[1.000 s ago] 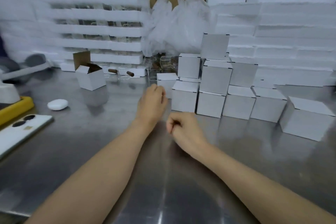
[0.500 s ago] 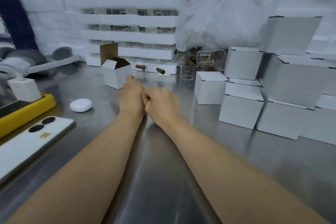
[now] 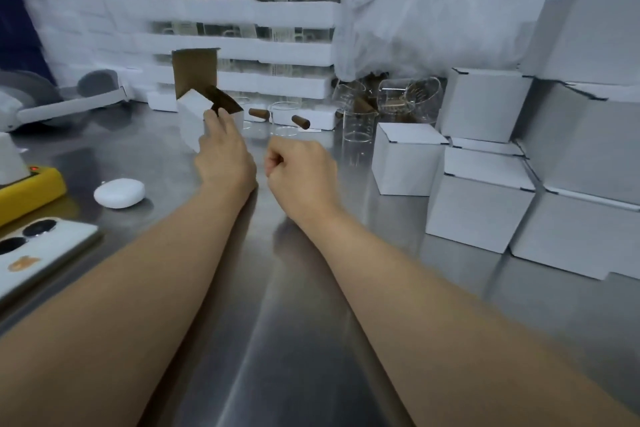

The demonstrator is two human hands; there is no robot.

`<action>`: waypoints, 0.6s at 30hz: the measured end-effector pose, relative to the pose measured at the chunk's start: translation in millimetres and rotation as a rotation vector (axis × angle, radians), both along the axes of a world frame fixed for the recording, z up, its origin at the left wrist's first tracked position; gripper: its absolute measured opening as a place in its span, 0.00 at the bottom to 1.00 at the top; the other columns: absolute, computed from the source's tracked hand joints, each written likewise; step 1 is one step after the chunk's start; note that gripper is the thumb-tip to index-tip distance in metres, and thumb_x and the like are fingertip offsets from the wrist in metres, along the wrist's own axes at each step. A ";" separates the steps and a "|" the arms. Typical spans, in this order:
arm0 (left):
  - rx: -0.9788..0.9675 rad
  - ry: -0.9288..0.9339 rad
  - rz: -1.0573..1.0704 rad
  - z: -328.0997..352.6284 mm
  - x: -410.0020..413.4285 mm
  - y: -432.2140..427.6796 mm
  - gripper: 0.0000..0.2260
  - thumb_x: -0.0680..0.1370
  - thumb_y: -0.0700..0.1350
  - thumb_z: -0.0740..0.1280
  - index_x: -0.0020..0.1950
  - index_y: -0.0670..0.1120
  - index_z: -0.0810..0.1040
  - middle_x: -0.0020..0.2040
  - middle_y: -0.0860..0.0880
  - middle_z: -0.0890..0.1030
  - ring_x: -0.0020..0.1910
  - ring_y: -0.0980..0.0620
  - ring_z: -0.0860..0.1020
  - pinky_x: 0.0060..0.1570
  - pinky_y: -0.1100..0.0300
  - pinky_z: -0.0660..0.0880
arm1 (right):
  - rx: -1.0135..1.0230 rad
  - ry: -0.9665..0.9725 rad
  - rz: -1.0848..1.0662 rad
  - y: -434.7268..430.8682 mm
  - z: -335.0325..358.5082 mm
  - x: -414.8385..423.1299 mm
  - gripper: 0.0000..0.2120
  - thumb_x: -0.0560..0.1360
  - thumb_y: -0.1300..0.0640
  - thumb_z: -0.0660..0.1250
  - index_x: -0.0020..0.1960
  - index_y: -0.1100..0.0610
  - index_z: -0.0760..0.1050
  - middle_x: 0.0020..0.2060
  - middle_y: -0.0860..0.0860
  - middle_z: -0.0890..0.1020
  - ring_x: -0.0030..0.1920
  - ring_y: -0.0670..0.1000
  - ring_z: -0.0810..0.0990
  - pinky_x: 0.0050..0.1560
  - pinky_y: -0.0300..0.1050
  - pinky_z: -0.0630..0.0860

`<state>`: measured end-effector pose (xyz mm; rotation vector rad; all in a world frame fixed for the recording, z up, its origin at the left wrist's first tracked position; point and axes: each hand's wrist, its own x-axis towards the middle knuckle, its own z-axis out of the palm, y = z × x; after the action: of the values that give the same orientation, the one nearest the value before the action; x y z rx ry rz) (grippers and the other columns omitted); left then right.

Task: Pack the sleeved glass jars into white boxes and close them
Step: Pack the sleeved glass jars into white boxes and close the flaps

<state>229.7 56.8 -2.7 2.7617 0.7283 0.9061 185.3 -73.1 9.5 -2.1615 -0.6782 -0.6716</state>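
Note:
An open white box [image 3: 190,121] with a brown inside and a raised lid flap stands tilted on the steel table [image 3: 294,340] at the back left. My left hand [image 3: 223,156] reaches it, and its fingertips hook over the box's front rim. My right hand [image 3: 301,170] hovers beside it as a fist, holding nothing. Bare glass jars [image 3: 408,97] lie and stand behind my hands, near a tall glass cylinder [image 3: 358,135] and brown corks [image 3: 300,122]. No sleeved jar is clearly visible.
Closed white boxes [image 3: 481,211] are stacked along the right. White foam trays [image 3: 242,10] with glassware rise at the back, beside crumpled plastic bags [image 3: 433,10]. On the left lie a white earbud case [image 3: 119,192], a phone [image 3: 41,253] and a yellow device [image 3: 27,191].
Both hands moved left and forward from the box stack toward the open box. My left hand has reached its rim and the box now tilts. The view swung left.

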 end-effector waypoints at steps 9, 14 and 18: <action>0.153 -0.224 -0.199 15.6 -40.3 -30.4 0.09 0.82 0.42 0.58 0.55 0.36 0.71 0.57 0.35 0.69 0.40 0.36 0.73 0.33 0.49 0.63 | 0.154 0.132 -0.027 -62.1 0.4 -57.8 0.11 0.64 0.70 0.58 0.33 0.57 0.74 0.32 0.55 0.80 0.38 0.59 0.77 0.39 0.53 0.75; 0.191 -0.504 -0.325 15.3 -79.3 -71.2 0.08 0.79 0.39 0.63 0.55 0.36 0.73 0.51 0.34 0.71 0.31 0.38 0.70 0.28 0.53 0.62 | 0.258 0.108 -0.006 -120.3 -0.8 -98.4 0.10 0.61 0.69 0.57 0.30 0.57 0.73 0.25 0.47 0.74 0.31 0.53 0.74 0.34 0.49 0.72; 0.027 -0.691 -0.417 14.8 -114.0 -109.3 0.10 0.80 0.42 0.60 0.58 0.38 0.71 0.55 0.34 0.70 0.37 0.36 0.74 0.28 0.47 0.71 | 0.303 0.067 0.068 -172.4 -5.7 -120.4 0.11 0.59 0.64 0.53 0.32 0.52 0.71 0.23 0.40 0.71 0.29 0.46 0.71 0.33 0.44 0.69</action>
<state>115.7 -52.5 12.1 2.2225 0.0231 1.6094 65.0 -245.5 3.8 -1.8659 -0.5717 -0.6206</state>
